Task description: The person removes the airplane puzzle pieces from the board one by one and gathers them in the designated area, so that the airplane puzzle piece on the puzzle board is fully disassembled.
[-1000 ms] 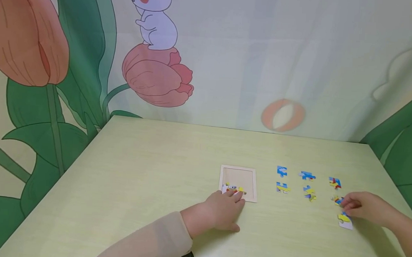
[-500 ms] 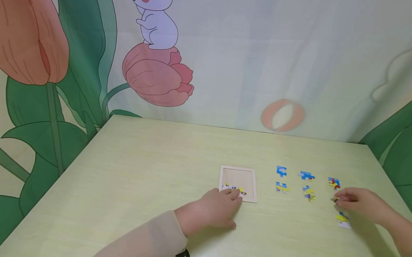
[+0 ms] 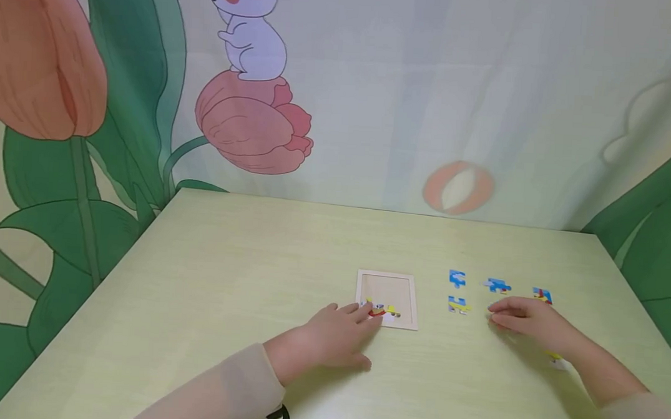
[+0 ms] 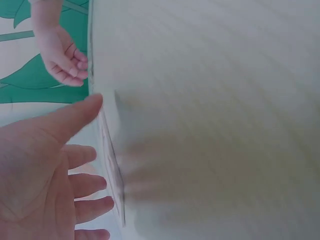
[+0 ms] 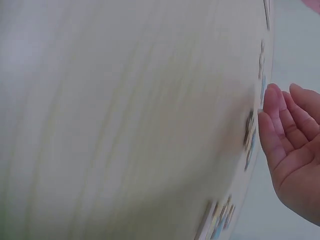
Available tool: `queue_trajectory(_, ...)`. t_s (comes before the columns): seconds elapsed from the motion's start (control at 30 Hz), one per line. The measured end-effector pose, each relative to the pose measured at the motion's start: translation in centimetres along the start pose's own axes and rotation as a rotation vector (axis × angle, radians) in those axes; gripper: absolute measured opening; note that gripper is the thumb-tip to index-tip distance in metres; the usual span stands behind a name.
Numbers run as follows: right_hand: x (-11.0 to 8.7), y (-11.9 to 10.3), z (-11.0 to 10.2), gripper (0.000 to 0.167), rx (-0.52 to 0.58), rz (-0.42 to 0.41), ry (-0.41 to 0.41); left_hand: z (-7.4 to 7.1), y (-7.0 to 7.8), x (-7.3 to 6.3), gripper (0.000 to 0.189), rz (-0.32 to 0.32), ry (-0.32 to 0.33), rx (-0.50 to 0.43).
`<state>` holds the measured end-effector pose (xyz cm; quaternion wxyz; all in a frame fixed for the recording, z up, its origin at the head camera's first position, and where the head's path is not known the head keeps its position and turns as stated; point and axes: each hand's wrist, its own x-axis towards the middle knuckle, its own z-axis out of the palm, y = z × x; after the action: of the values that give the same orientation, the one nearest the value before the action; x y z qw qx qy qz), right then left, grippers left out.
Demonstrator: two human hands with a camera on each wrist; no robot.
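Note:
A shallow wooden puzzle tray (image 3: pixel 415 303) lies on the table, with a few joined jigsaw pieces (image 3: pixel 384 311) along its near side. My left hand (image 3: pixel 338 334) lies over the tray's near left corner, fingers spread and fairly straight; the left wrist view has nothing in its grasp. My right hand (image 3: pixel 538 321) hovers over the loose pieces at the right, fingers loosely bent. In the right wrist view the thumb and fingertips of this hand (image 5: pixel 295 145) come near each other, with no piece showing between them. Beneath it, some jigsaw pieces (image 5: pixel 249 135) are hidden in the head view.
Between tray and right hand lie two blue pieces, one upper (image 3: pixel 457 278) and one with yellow (image 3: pixel 458 305). Farther right are another blue piece (image 3: pixel 498 285) and a red-and-blue one (image 3: pixel 542 295). A white-and-yellow piece (image 3: pixel 558 363) shows below the right wrist. A printed curtain (image 3: pixel 368 111) hangs behind.
My right hand has moved left from the rightmost pieces to over the middle column. The left hand has slid slightly left, baring more of the pieces in the tray.

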<state>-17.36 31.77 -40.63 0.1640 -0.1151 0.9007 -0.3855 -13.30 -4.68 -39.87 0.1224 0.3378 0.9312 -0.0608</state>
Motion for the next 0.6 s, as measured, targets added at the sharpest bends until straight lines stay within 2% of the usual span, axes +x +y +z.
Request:
queue_trajectory(0.17,1.3,-2.2,2.0,0.040,0.164,-0.038,-0.054,0.6,-0.3,-0.3,0.082,-0.019,-0.011,0.018)
queue_trajectory(0.37,3.3,-5.2,5.3,0.041,0.224,-0.018,-0.106,0.8,-0.4,-0.4,0.083,-0.008,-0.031,0.014)
queue_trajectory(0.43,3.7,-6.0,6.3,0.038,0.179,-0.047,-0.111,0.6,-0.3,-0.4,0.083,-0.007,-0.038,0.005)
queue_trajectory(0.6,4.5,-7.7,8.3,0.029,-0.050,-0.129,-0.046,-0.1,0.3,-0.2,0.083,-0.018,-0.060,0.010)
